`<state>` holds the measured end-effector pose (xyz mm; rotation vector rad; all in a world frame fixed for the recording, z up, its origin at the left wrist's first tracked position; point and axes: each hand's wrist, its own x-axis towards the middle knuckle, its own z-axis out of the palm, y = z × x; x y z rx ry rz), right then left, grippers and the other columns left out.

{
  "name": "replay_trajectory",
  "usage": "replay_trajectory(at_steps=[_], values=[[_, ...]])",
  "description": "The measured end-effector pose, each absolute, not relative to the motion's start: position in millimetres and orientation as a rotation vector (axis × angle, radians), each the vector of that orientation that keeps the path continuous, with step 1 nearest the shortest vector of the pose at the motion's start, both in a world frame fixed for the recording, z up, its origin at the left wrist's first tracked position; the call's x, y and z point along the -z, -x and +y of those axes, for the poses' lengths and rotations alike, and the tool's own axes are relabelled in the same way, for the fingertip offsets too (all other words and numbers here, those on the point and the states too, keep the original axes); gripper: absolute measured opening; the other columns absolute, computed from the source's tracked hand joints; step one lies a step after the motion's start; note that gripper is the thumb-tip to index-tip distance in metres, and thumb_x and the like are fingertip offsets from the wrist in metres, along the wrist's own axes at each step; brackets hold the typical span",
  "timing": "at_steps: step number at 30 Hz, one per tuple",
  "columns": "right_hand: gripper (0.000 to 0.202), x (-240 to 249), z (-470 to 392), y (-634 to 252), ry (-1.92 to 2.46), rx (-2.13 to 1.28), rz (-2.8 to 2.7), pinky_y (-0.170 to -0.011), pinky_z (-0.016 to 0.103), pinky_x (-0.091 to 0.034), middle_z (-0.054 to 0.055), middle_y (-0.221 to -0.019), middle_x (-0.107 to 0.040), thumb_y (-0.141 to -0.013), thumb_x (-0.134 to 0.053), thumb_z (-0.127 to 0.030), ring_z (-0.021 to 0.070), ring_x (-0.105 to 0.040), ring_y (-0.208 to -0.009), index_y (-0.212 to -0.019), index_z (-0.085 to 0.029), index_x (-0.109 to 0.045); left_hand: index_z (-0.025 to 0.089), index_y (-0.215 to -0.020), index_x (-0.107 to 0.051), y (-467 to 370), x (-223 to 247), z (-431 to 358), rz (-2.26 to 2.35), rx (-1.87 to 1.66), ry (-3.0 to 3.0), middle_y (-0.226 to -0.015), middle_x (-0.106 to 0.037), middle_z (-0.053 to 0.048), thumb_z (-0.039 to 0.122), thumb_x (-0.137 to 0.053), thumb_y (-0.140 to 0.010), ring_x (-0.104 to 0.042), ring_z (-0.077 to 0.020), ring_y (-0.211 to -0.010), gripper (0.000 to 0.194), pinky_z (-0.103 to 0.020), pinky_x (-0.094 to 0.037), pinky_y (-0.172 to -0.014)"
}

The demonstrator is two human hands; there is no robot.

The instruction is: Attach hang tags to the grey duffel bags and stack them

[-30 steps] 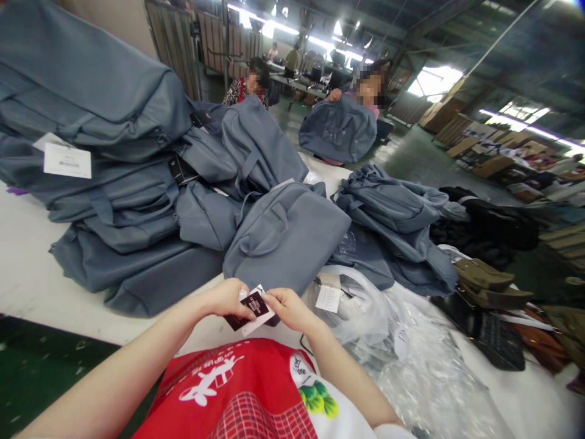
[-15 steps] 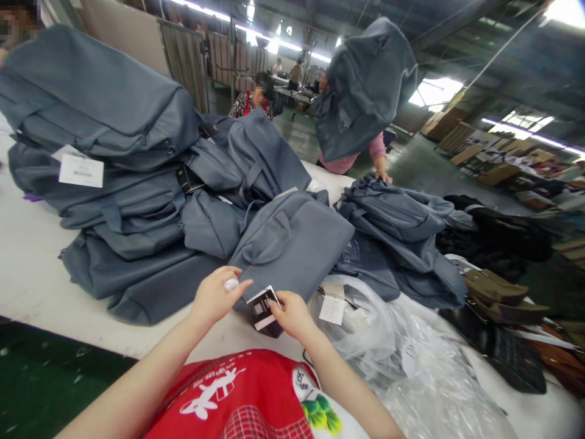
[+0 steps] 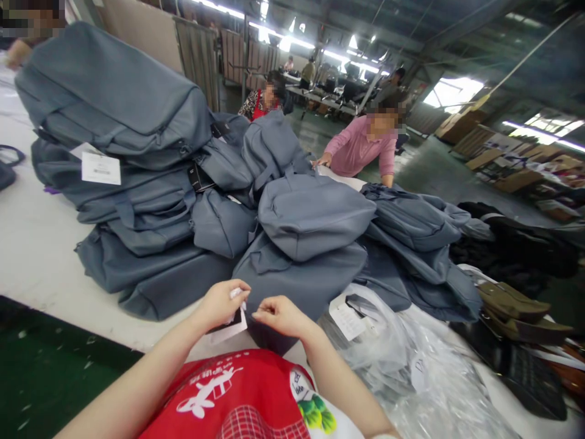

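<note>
Left fingers (image 3: 239, 285) tight on tag (image 3: 228, 331)

Smooth semi-matt leather-look bags (image 3: 315, 213); paper tag (image 3: 228, 332), flat finish; glossy, crinkled plastic wrap (image 3: 439, 384) nr desk (image 3: 41, 256) front edge; cloth apron (image 3: 256, 372).

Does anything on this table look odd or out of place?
No obvious spill or damage. Clear plastic lies crumpled on the right, and a small purple scrap, oddly coloured, peeks out beside the stacked blue-grey bags.
</note>
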<state>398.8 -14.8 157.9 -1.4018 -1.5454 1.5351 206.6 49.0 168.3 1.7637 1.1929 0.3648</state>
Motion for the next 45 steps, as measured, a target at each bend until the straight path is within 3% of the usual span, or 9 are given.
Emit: replay_trajectory(at_steps=[7, 12, 15, 20, 24, 29, 32, 38, 45], values=[[0.027, -141, 27, -385, 0.951, -1.805, -0.546, -0.072, 0.026, -0.045, -0.013, -0.043, -0.026, -0.076, -0.069, -0.04, 0.003, -0.019, -0.039, -0.068, -0.017, -0.058, 0.018, -0.091, -0.061, -178, -163, 60, 0.907, -0.245, -1.532, -0.075, -0.068, 0.0, 0.043, -0.064, -0.072, -0.061, -0.0147, -0.068, 0.032, -0.023, -0.046, -0.064], [0.026, -113, 46, -360, 1.025, -1.95, -0.339, -0.07, 0.028, -0.049, 0.0, -0.067, -0.058, -0.074, -0.066, -0.035, 0.0103, -0.057, -0.06, -0.086, -0.013, -0.061, 0.017, -0.076, -0.065, -172, -139, 88, 1.025, -0.317, -1.502, -0.073, -0.071, -0.004, 0.049, -0.053, -0.078, -0.064, -0.017, -0.07, 0.035, -0.025, -0.047, -0.068], [0.027, -88, 56, -359, 1.344, -1.719, -0.21, -0.058, 0.024, -0.048, 0.008, -0.09, -0.064, -0.071, -0.064, -0.03, 0.015, -0.064, -0.073, -0.092, -0.014, -0.056, 0.018, -0.074, -0.065, -166, -127, 119, 1.157, -0.377, -1.578, -0.068, -0.07, -0.003, 0.047, -0.052, -0.078, -0.063, -0.0172, -0.065, 0.032, -0.024, -0.045, -0.064], [0.045, -66, 92, -386, 1.429, -1.123, -0.412, -0.047, 0.018, -0.041, 0.003, -0.089, -0.063, -0.074, -0.058, -0.03, 0.0102, -0.058, -0.063, -0.117, -0.02, -0.052, 0.018, -0.079, -0.067, -176, -116, 172, 1.191, -0.403, -1.609, -0.07, -0.072, -0.003, 0.045, -0.053, -0.077, -0.064, -0.0183, -0.066, 0.03, -0.025, -0.045, -0.063], [0.057, -73, 130, -408, 1.319, -1.292, -0.586, -0.044, 0.018, -0.037, -0.002, -0.066, -0.057, -0.077, -0.056, -0.039, 0.0091, -0.052, -0.053, -0.13, -0.019, -0.048, 0.018, -0.086, -0.069, -203, -107, 208, 1.206, -0.356, -1.776, -0.074, -0.072, -0.004, 0.041, -0.049, -0.081, -0.065, -0.019, -0.069, 0.031, -0.025, -0.045, -0.066], [0.064, -87, 162, -421, 1.323, -1.604, -0.965, -0.039, 0.017, -0.024, -0.011, -0.048, -0.039, -0.078, -0.061, -0.038, 0.0048, -0.025, -0.036, -0.137, -0.021, -0.043, 0.022, -0.089, -0.072, -239, -104, 227, 1.168, -0.34, -1.921, -0.087, -0.074, -0.006, 0.032, -0.052, -0.08, -0.065, -0.0218, -0.083, 0.025, -0.027, -0.043, -0.075], [0.067, -84, 172, -423, 1.303, -1.646, -1.215, -0.045, 0.018, -0.029, -0.01, -0.052, -0.047, -0.068, -0.072, -0.028, 0.0055, -0.033, -0.042, -0.131, -0.019, -0.05, 0.025, -0.088, -0.073, -253, -107, 225, 1.023, -0.32, -1.991, -0.095, -0.073, -0.004, 0.025, -0.054, -0.077, -0.065, -0.0216, -0.091, 0.023, -0.025, -0.044, -0.08], [0.015, -55, 175, -419, 1.569, -1.386, -1.125, -0.049, 0.021, -0.036, -0.002, -0.055, -0.057, -0.076, -0.062, -0.029, 0.0104, -0.048, -0.048, -0.081, -0.015, -0.066, 0.023, -0.102, -0.07, -251, -106, 222, 1.062, -0.328, -2.068, -0.105, -0.07, -0.006, 0.025, -0.048, -0.082, -0.062, -0.021, -0.099, 0.03, -0.027, -0.042, -0.09], [0.028, -38, 164, -427, 1.648, -1.279, -0.935, -0.041, 0.018, -0.025, -0.006, -0.043, -0.047, -0.085, -0.048, -0.039, 0.0062, -0.036, -0.035, -0.075, -0.015, -0.059, 0.024, -0.099, -0.068, -251, -83, 208, 1.064, -0.216, -2.056, -0.098, -0.071, -0.006, 0.035, -0.071, -0.065, -0.064, -0.0252, -0.092, 0.037, -0.029, -0.044, -0.082]])
